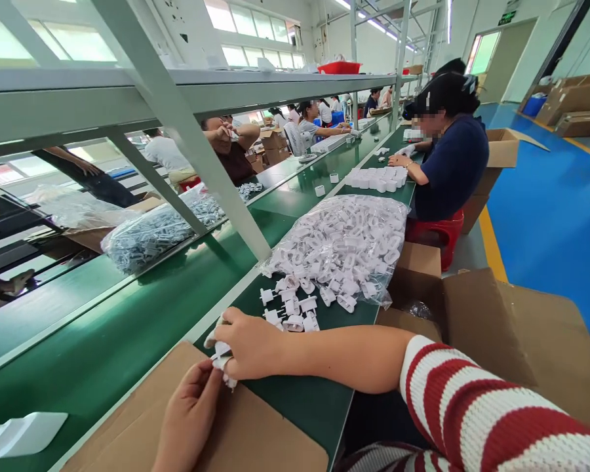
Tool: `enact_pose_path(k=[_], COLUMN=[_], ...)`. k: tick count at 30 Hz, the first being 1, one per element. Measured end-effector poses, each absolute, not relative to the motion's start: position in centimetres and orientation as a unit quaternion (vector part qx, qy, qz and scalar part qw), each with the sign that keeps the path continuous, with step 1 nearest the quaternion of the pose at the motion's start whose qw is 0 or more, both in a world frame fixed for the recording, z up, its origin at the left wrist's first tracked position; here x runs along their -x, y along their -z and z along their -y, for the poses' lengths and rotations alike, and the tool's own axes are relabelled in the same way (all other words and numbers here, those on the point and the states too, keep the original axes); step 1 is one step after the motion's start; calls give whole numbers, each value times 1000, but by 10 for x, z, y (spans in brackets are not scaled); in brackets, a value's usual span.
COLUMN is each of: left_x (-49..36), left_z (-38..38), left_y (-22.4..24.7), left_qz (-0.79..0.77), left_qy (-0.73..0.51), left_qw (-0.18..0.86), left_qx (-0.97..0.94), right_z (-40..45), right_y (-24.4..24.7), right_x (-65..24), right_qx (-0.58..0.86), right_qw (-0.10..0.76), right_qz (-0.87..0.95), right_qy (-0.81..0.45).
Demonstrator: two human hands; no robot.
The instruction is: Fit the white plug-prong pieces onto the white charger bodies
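Over a sheet of brown cardboard (275, 436), my two hands meet. My right hand (250, 344), with white coverings on its fingertips, is closed around a small white plastic part (221, 349). The fingers of my left hand (191, 406) pinch at the lower left side of that same part, touching my right fingertips. Loose white plug parts (291, 305) lie on the green table just beyond my right hand. Behind them rests a clear bag full of white parts (344, 236). A white plug adapter (27, 434) sits on the green belt at the lower left.
A slanted metal post (191, 137) rises between belt and table beneath a shelf (98, 105). Across the belt is a bag of grey parts (152, 236). A person in dark blue (455, 157) works beyond rows of white parts (378, 178). Open cardboard boxes (491, 328) stand at right.
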State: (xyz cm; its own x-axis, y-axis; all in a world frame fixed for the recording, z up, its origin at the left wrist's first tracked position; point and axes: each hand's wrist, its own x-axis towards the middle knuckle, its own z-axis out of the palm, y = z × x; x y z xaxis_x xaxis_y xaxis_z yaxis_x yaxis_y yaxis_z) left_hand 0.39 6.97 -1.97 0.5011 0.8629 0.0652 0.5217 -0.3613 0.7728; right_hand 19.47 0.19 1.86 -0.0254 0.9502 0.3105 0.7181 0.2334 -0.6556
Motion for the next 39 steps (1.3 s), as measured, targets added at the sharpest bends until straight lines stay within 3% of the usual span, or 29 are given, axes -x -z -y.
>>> enact_pose_path(k=[8,17,23,29,39], left_x=[-9,-7,-5,-3,3], left_z=[-55,-59,-58,-63,-69], left_y=[16,19,11,22,34], left_qz=[-381,-401,-493,-458,-459], left_qy=[-239,-269,-311,-364,-385], left_qw=[439,480,449,533,524], left_qx=[-778,-732,-678,-611,-605], right_z=[-1,-7,-10,-13,-14], right_y=[-15,-2,3,7,10], right_x=[-192,-193,-190,-187,-186], right_qx=[598,604,568,536,521], right_qw=[410,412,417,434,410], right_qz=[648,662,697,716,742], right_qy=[-232,-168,-129,-107,-100])
